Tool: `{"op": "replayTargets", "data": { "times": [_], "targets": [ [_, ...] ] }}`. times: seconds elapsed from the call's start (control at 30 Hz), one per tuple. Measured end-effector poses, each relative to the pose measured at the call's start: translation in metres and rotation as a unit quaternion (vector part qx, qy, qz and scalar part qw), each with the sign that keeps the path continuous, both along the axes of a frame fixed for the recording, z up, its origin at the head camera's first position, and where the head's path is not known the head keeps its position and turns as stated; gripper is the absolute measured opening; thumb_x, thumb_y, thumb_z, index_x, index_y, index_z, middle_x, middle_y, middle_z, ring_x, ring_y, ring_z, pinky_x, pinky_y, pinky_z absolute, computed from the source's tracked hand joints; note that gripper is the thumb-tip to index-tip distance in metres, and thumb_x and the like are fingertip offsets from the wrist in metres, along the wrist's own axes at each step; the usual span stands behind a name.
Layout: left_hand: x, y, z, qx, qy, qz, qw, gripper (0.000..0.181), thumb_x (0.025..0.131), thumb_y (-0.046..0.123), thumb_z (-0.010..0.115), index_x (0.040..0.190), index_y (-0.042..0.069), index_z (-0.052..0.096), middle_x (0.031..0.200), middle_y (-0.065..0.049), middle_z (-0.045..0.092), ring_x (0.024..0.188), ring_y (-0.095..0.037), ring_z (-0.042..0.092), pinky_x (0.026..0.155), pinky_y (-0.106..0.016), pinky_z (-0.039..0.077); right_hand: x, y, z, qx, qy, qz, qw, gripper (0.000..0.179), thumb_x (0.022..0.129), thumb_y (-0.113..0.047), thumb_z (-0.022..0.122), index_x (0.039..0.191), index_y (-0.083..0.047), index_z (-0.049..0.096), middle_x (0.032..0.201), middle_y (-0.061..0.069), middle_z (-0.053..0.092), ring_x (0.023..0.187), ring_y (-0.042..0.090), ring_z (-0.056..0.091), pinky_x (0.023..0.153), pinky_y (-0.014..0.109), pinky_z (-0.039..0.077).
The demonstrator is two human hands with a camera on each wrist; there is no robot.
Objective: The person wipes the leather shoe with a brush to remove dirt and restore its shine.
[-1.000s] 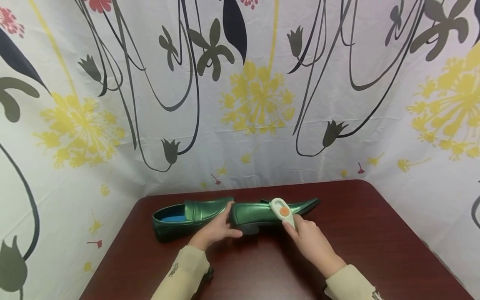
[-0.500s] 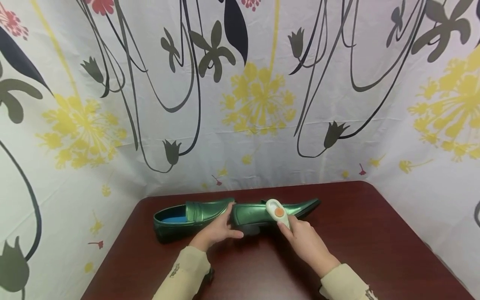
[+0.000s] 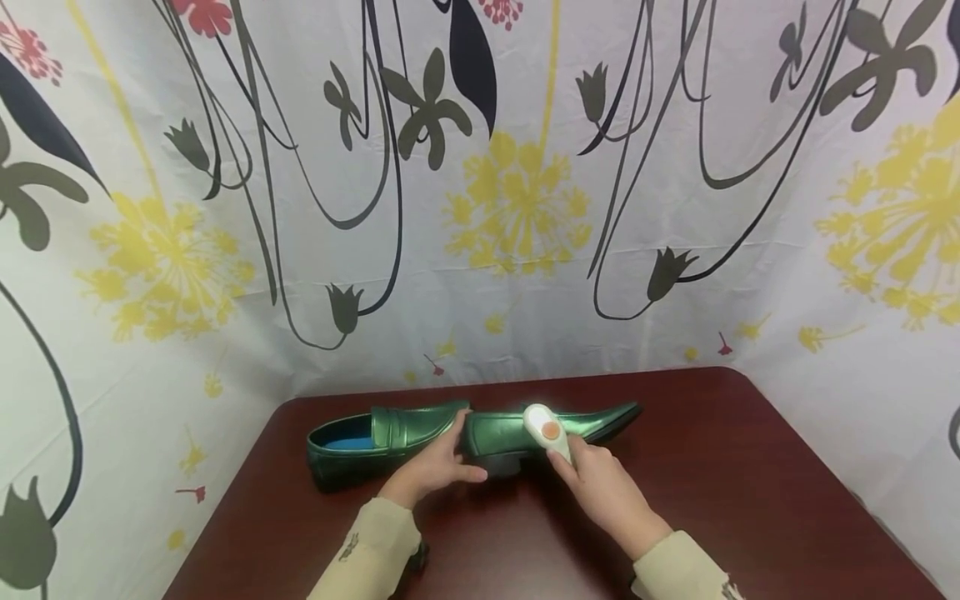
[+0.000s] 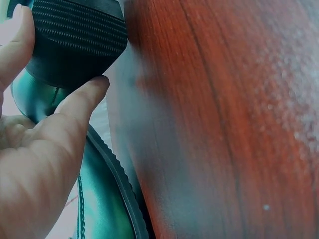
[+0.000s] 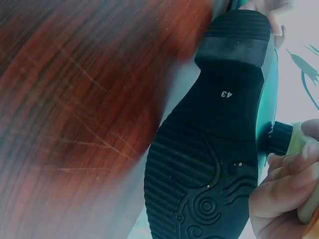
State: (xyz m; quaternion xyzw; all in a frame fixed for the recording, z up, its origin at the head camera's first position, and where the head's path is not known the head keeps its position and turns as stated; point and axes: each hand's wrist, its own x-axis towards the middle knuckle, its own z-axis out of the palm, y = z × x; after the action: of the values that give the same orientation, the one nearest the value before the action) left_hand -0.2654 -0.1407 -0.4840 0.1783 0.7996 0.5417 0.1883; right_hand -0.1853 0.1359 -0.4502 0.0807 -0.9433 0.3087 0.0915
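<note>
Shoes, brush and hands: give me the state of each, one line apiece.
Held shoe: held up, sole exposed
Other shoe: upright on the table, opening upward
Brush: gripped, bristles against the held shoe
Left hand: holding the held shoe's heel
Right hand: gripping the brush handle

The held shoe point(image 3: 495, 434) looks glossy, its ridged sole point(image 5: 219, 124) matt.

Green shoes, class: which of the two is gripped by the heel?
The shoe on the right in the head view, its heel in the left hand. The other shoe stands on the table, blue insole showing.
</note>
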Motion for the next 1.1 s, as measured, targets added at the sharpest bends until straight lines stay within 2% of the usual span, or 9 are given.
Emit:
{"op": "replayTargets", "data": {
  "times": [0.37,0.57,0.73,1.1],
  "targets": [
    [0.001,0.0,0.0,-0.002,0.009,0.0,1.0,0.121,0.082,0.02,0.085,0.163,0.012,-0.003,0.171,-0.016,0.002,0.155,-0.038,0.018,0.116,-0.054,0.036,-0.002,-0.012,-0.001,0.013,0.018,0.011,0.9997,0.026,0.101,-0.034,0.062,0.093,-0.01,0.058,0.065,-0.001,0.052,0.058,0.013,0.049,0.054,0.03,0.041],
    [0.0,0.001,-0.002,-0.001,0.014,0.004,0.9999,0.121,0.081,0.017,0.086,0.163,0.011,-0.002,0.17,-0.018,0.005,0.155,-0.038,0.02,0.116,-0.054,0.036,-0.004,-0.02,-0.001,0.025,0.025,0.017,0.9992,0.025,0.1,-0.033,0.063,0.097,-0.009,0.06,0.067,-0.001,0.055,0.057,0.012,0.051,0.053,0.03,0.042],
    [0.0,0.001,-0.002,-0.003,0.013,0.01,0.9999,0.121,0.081,0.018,0.086,0.164,0.012,-0.002,0.171,-0.015,0.004,0.154,-0.038,0.022,0.116,-0.053,0.036,-0.007,-0.03,-0.001,0.027,0.032,0.023,0.9989,0.026,0.1,-0.033,0.063,0.099,-0.008,0.06,0.07,0.001,0.059,0.058,0.012,0.054,0.052,0.03,0.043],
    [0.003,0.002,-0.002,0.012,0.008,0.007,0.9999,0.12,0.082,0.012,0.084,0.163,0.013,-0.005,0.171,-0.013,0.006,0.152,-0.034,0.029,0.115,-0.05,0.039,-0.007,-0.049,-0.001,0.033,0.026,0.055,0.9976,0.027,0.102,-0.033,0.061,0.096,-0.006,0.06,0.065,-0.002,0.055,0.054,0.01,0.051,0.049,0.027,0.042]
  ]
}}
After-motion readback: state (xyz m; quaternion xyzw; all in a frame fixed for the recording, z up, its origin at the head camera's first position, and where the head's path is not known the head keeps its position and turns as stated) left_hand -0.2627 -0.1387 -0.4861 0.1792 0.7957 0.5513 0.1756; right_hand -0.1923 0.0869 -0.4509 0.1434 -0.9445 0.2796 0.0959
